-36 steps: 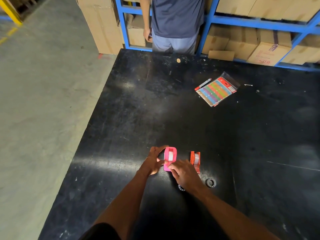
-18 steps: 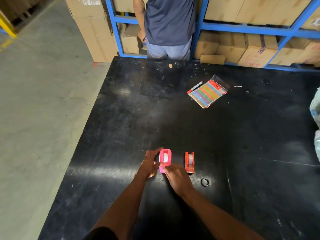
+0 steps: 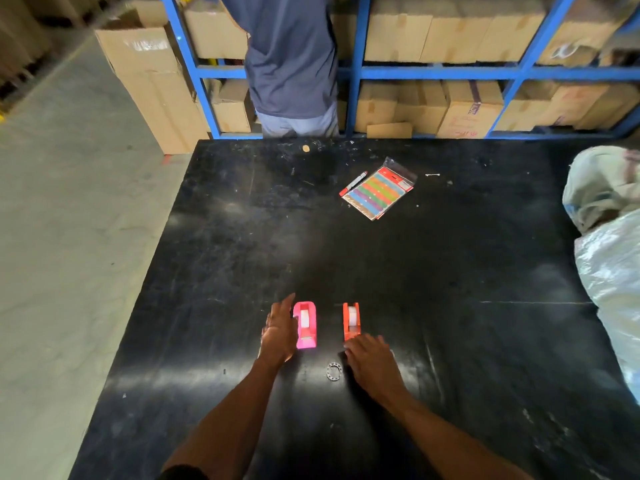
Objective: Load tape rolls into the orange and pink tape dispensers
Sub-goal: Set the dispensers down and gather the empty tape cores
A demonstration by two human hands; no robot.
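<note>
Two small tape dispensers stand side by side on the black table, near its front. The pink tape dispenser is on the left and the orange tape dispenser is on the right, with a gap between them. Each has a white tape roll inside. The left hand lies flat and open just beside the pink one, fingers straight, touching or almost touching its left side. The right hand is open too, palm down, fingers spread, right at the near end of the orange one. It holds nothing. A small grey ring lies on the table between the two wrists. Farther back lie a pack of colored strips and a red marker. The middle of the table is bare, and its left edge drops to a grey floor.
</note>
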